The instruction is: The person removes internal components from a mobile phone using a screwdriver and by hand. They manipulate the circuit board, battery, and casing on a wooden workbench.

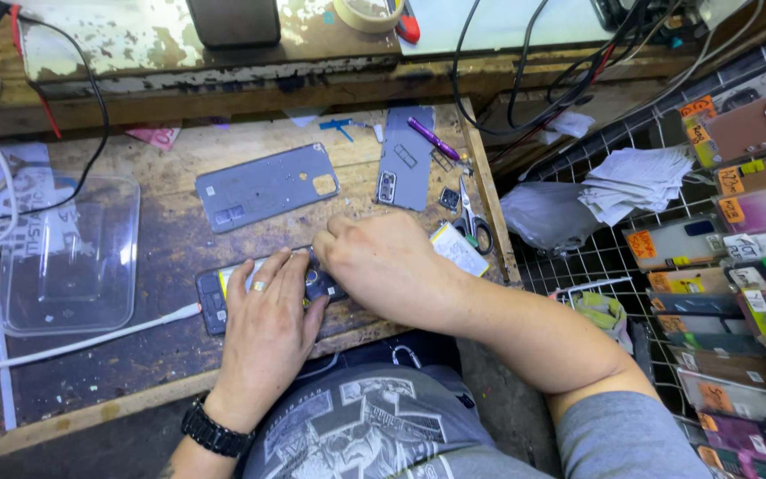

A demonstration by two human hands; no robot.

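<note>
Both hands rest on an opened phone [214, 297] that lies flat near the front edge of a worn wooden workbench [135, 372]. The left hand [263, 324], with a ring on one finger and a black watch [214, 432] on the wrist, lies palm down over the middle of the phone, fingers spread and pressing flat rather than curled around anything. The right hand [387, 266] comes in from the right and is bent down over the phone's right end; its fingertips are tucked under the knuckles, so I cannot tell whether they pinch anything. Together the hands hide most of the phone, leaving only its dark left end and a strip of yellow showing. A white cable [82, 341] runs across the bench from the left and ends just beside the phone. Behind the hands lie a grey back cover [263, 186] and, to its right, a second grey cover [405, 155] set more upright, with a purple pen [433, 139] beside it. Scissors [470, 222] lie near the bench's right edge, close to the right hand, and a small white-and-yellow card [458, 250] lies just beside that hand. A clear plastic tray [68, 253] sits on the left, well apart from the phone. Past the right edge, a wire rack [596, 257] holds a stack of papers [636, 177] and rows of coloured phone cases [738, 293].
</note>
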